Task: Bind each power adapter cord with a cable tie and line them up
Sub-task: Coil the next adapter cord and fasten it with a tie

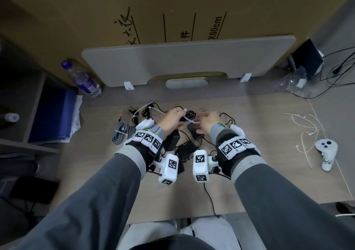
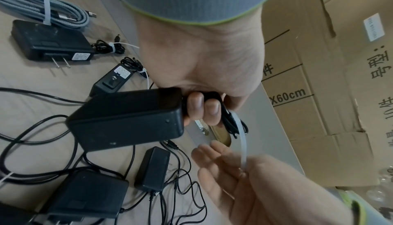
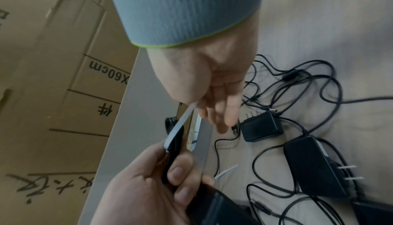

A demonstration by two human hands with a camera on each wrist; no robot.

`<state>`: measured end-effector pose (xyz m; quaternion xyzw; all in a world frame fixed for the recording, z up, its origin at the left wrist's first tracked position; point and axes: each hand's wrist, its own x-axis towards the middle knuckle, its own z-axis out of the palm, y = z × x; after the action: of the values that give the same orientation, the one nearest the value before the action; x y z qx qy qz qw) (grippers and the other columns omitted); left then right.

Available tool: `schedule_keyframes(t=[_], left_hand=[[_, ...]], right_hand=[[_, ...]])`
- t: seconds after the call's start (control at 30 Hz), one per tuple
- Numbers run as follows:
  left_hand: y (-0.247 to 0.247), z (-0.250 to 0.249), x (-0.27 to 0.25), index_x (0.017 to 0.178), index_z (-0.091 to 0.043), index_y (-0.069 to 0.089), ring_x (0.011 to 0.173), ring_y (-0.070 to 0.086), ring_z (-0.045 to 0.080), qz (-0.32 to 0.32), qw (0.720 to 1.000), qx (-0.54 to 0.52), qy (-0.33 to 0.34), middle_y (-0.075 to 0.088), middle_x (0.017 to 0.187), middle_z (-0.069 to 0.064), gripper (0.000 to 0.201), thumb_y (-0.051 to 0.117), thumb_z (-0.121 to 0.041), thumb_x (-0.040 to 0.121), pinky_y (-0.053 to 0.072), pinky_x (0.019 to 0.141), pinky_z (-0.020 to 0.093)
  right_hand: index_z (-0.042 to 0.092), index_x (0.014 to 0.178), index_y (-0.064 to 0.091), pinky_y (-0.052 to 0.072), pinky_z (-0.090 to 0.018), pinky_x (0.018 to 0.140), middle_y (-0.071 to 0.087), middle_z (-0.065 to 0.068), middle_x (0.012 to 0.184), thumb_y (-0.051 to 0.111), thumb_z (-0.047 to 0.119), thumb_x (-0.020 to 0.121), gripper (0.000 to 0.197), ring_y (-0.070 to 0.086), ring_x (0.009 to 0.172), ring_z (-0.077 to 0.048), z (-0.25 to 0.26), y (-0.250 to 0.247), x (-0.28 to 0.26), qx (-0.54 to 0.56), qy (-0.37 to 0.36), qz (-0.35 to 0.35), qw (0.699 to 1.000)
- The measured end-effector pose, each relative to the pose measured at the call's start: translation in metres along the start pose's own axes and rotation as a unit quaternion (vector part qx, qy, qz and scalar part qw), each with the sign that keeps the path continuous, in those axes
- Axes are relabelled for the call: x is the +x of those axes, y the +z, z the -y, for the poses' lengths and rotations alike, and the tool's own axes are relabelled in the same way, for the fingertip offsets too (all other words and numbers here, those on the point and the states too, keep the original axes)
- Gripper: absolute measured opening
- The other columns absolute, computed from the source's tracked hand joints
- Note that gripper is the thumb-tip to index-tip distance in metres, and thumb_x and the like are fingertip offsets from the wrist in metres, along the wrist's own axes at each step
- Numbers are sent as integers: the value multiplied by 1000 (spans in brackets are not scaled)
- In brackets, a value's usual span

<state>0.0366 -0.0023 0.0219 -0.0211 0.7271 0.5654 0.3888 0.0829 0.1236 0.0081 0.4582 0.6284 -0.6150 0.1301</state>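
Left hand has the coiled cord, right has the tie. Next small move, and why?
Probably pull the cable tie snug: the left hand grips the coiled cord, the tie crosses it, and the right hand pinches its free end.

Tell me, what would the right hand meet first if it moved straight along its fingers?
Probably the small black adapter: the right hand's fingertips point at its pronged end, almost touching. Depth is unclear; the white cable tie lies beside that line.
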Motion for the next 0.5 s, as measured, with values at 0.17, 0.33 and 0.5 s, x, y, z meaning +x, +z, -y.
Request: schedule_keyframes(t=[0.17, 0.33, 0.5], left_hand=[[4, 8, 2, 78, -22, 34, 57, 41, 11, -7, 1000, -11, -9, 43, 75, -2, 27, 43, -23, 104, 27, 50, 20], [5, 15, 4, 80, -22, 35, 55, 36, 11, 13, 1000, -23, -2, 43, 77, 2, 25, 44, -23, 104, 29, 43, 15], [10, 15, 8, 76, -20, 34, 43, 34, 6, 21, 999, -45, 10, 39, 72, 4, 29, 44, -22, 104, 28, 39, 14]], right_hand=[[28, 143, 40, 49, -27, 51, 61, 0, 126, 14, 86, 82, 88, 70, 59, -40, 26, 9, -17, 85, 128, 3, 988], [13, 118, 54, 48, -35, 63, 65, -14, 116, 30, 44, 102, 42, 60, 75, -33, 22, 3, -13, -192, -76, -38, 978], [25, 123, 65, 42, -30, 73, 71, -9, 98, 39, 35, 104, 33, 65, 95, -32, 18, -8, -5, -373, -203, -12, 905]])
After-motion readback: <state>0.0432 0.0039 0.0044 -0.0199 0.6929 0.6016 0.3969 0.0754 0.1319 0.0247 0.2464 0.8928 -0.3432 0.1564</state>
